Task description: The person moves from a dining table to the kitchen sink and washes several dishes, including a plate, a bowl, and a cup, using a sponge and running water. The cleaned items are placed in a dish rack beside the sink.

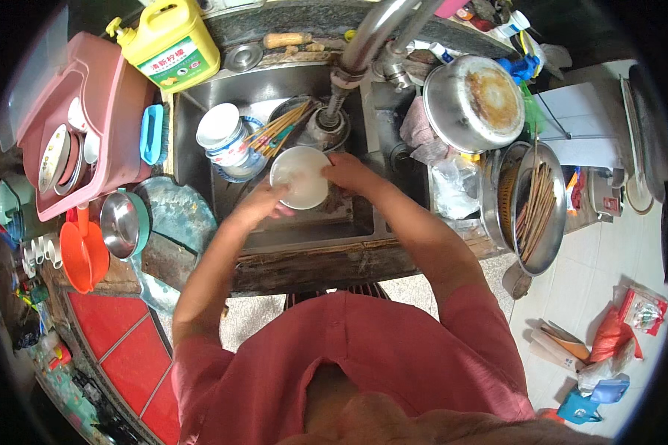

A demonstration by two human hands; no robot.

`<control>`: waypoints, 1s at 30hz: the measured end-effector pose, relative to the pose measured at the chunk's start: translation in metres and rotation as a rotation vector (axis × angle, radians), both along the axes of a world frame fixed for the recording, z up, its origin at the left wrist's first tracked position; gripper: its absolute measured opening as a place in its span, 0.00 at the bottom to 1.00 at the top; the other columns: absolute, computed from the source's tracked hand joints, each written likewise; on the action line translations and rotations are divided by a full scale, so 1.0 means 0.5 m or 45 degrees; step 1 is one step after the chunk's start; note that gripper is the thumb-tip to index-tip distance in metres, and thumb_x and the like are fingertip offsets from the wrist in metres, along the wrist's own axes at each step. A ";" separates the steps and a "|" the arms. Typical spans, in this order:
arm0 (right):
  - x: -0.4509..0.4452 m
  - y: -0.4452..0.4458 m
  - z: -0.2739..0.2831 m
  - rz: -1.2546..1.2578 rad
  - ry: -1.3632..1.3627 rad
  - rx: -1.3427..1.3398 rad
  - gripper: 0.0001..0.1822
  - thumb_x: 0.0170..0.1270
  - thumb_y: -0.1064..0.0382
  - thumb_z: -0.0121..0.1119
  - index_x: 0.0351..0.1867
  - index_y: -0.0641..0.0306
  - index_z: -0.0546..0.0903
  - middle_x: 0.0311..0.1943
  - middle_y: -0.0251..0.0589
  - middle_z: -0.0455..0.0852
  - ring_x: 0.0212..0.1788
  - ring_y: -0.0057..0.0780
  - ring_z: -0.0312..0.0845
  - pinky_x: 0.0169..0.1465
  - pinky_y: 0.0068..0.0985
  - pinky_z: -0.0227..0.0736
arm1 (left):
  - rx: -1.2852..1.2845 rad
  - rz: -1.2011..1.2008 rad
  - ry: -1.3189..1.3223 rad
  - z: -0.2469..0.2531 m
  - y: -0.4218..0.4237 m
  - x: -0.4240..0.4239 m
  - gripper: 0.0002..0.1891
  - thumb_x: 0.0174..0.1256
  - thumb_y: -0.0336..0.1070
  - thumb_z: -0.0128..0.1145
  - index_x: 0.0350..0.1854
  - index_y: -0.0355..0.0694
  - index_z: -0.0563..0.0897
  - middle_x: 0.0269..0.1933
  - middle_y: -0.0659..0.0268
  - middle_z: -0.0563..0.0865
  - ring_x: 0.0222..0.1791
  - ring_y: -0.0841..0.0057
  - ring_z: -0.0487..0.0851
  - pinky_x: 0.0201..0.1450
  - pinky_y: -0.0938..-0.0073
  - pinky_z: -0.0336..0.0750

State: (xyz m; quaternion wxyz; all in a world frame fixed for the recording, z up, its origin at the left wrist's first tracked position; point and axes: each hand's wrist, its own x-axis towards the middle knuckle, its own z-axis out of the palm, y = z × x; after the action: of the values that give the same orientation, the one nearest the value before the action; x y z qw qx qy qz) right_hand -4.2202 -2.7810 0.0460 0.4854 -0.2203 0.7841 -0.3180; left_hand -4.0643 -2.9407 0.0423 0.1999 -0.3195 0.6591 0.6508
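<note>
Between both hands, over the metal sink [295, 236], is a whitish bowl [300, 177]. My left hand [264, 201] grips its left rim, while my right hand [346, 171] has hold of the right rim. Just behind the bowl lies a bundle of chopsticks [281, 129], some with coloured ends. To their left, stacked bowls [220, 130] with blue and red patterns stand in the sink. The faucet's spring-like lower part [329, 114] comes down behind the bowl. What the bowl contains cannot be told clearly.
A yellow detergent jug [175, 47], blue brush [152, 133] and pink bin [111, 105] with dishes are at left. A steel pot [473, 105] sits upside down at right, near a crumpled plastic bag [456, 186] and a metal colander [559, 222] with more chopsticks. A wooden edge [312, 267] borders the sink's front.
</note>
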 end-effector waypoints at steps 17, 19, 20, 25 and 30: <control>-0.052 -0.016 -0.022 0.232 1.621 -0.699 0.22 0.48 0.62 0.58 0.47 0.63 0.74 0.44 0.47 0.77 0.44 0.44 0.75 0.46 0.35 0.71 | 0.034 0.388 -0.060 -0.031 0.082 -0.137 0.18 0.62 0.33 0.41 0.54 0.36 0.66 0.35 0.55 0.81 0.17 0.71 0.80 0.12 0.80 0.73; -0.073 -0.034 -0.028 0.305 1.403 -0.515 0.26 0.48 0.62 0.59 0.51 0.63 0.72 0.45 0.47 0.77 0.46 0.46 0.75 0.46 0.39 0.71 | 0.078 0.399 -0.035 -0.027 0.085 -0.143 0.19 0.61 0.32 0.41 0.56 0.37 0.65 0.37 0.56 0.80 0.19 0.71 0.80 0.14 0.79 0.75; -0.096 -0.050 -0.042 0.326 1.143 -0.428 0.25 0.48 0.61 0.59 0.51 0.64 0.72 0.45 0.47 0.77 0.46 0.44 0.75 0.46 0.40 0.71 | 0.062 0.417 0.024 -0.026 0.087 -0.146 0.19 0.61 0.31 0.41 0.56 0.39 0.65 0.38 0.57 0.80 0.21 0.71 0.81 0.15 0.79 0.76; -0.074 -0.053 -0.101 -0.286 0.366 -0.555 0.20 0.46 0.61 0.58 0.43 0.63 0.75 0.33 0.53 0.80 0.35 0.48 0.79 0.38 0.37 0.73 | 0.081 0.922 0.363 -0.002 0.109 -0.165 0.20 0.61 0.26 0.40 0.57 0.43 0.67 0.38 0.63 0.79 0.29 0.75 0.80 0.19 0.76 0.78; 0.052 -0.059 -0.119 -1.266 -0.488 -0.563 0.24 0.49 0.64 0.54 0.51 0.62 0.73 0.41 0.57 0.78 0.41 0.47 0.77 0.39 0.39 0.73 | 0.582 1.194 0.418 -0.107 0.128 -0.143 0.16 0.67 0.40 0.44 0.54 0.40 0.70 0.37 0.64 0.80 0.27 0.76 0.79 0.18 0.80 0.74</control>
State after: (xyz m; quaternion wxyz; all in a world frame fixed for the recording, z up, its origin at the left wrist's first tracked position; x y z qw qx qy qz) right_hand -4.1944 -2.8106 -0.0135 0.3534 0.1400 0.6065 -0.6983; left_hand -4.1358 -2.8766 -0.0110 -0.1528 -0.4217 0.3105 0.8381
